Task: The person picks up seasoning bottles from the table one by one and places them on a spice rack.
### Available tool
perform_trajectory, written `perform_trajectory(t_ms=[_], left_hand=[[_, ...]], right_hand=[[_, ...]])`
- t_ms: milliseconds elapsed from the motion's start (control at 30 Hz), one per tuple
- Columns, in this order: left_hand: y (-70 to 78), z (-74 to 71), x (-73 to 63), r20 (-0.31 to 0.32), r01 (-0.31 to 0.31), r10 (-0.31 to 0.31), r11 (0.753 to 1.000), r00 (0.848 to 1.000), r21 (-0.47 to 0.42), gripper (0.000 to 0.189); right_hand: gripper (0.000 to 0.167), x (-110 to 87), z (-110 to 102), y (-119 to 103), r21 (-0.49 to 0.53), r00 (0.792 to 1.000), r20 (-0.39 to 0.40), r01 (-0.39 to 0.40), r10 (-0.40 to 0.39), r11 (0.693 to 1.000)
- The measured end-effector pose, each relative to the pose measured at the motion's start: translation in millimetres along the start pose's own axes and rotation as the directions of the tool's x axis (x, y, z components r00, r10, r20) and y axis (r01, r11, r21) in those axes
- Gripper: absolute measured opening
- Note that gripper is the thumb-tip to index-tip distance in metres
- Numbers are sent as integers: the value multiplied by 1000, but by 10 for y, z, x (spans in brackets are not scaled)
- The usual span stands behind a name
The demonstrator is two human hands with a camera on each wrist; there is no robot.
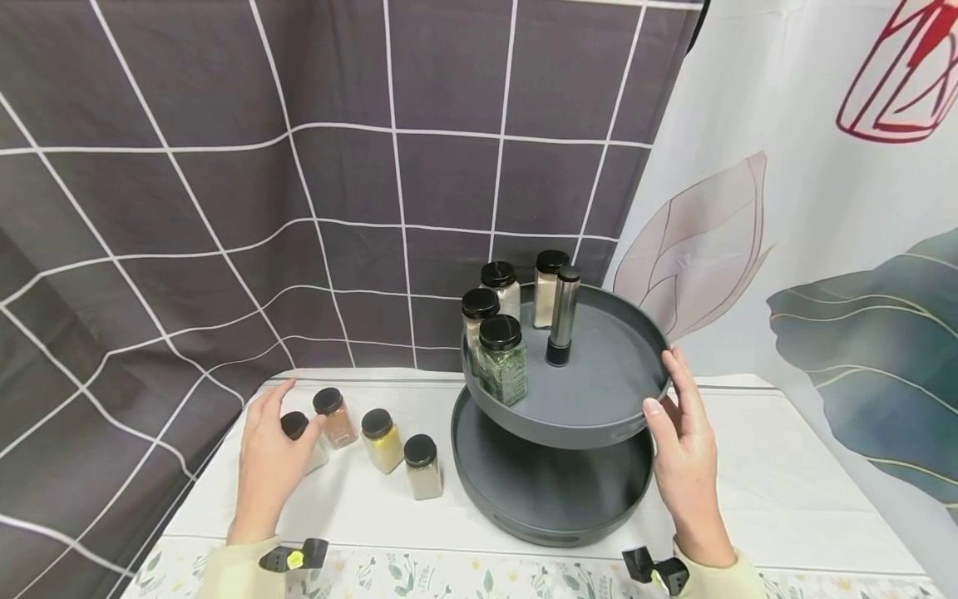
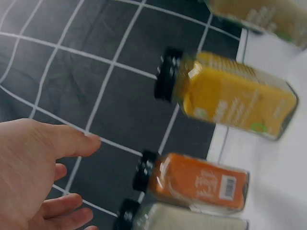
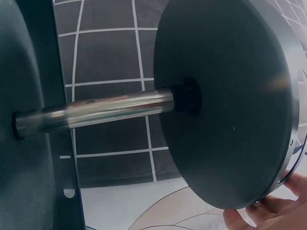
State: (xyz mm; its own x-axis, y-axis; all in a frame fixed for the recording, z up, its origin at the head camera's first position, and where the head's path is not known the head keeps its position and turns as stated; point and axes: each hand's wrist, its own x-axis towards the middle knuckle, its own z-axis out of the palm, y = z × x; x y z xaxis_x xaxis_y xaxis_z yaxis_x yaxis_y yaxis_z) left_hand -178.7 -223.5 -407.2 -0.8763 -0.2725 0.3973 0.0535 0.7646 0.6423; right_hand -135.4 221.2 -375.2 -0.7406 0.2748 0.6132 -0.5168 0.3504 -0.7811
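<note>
My left hand [image 1: 271, 449] is beside a black-capped jar of pale contents [image 1: 314, 456], which it partly covers in the head view. In the left wrist view its loosely bent fingers [image 2: 67, 203] and thumb are apart from the jars. Nearby stand an orange-filled spice jar [image 1: 337, 423], a yellow-filled spice jar [image 1: 383, 445] and a greyish spice jar [image 1: 424, 476]. My right hand [image 1: 684, 449] touches the right edge of the upper tray [image 1: 599, 399] of a dark grey two-tier stand, fingertips and thumb against its rim. Several jars, including a green herb jar [image 1: 503, 366], stand on that tray.
The lower tray [image 1: 554, 499] sits below the upper one on the white tabletop [image 1: 778, 474]. A metal post [image 1: 564, 320] rises through the upper tray; its lower part [image 3: 115, 110] links the tiers. Behind hangs a dark grid-patterned cloth [image 1: 344, 183].
</note>
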Motion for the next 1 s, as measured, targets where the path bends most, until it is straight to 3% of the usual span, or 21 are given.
perform_trajectory(t_ms=[200, 400, 700, 833, 1000], left_hand=[[-155, -12, 56, 87, 47, -50, 998, 995, 39, 75], [-303, -25, 89, 149, 24, -30, 999, 988, 40, 79], [-509, 7, 119, 346, 28, -31, 1000, 938, 12, 75], [-559, 28, 97, 383, 19, -34, 999, 923, 44, 70], [-599, 57, 95, 400, 3, -28, 998, 916, 64, 74]], right_hand=[[54, -2, 1, -7, 9, 1000, 5, 2, -3, 1000], [56, -4, -5, -18, 12, 1000, 13, -21, 21, 1000], [58, -13, 9, -26, 84, 998, 22, -57, 55, 995], [59, -18, 7, -26, 119, 996, 30, -82, 79, 989], [60, -17, 4, -26, 139, 994, 40, -108, 103, 984]])
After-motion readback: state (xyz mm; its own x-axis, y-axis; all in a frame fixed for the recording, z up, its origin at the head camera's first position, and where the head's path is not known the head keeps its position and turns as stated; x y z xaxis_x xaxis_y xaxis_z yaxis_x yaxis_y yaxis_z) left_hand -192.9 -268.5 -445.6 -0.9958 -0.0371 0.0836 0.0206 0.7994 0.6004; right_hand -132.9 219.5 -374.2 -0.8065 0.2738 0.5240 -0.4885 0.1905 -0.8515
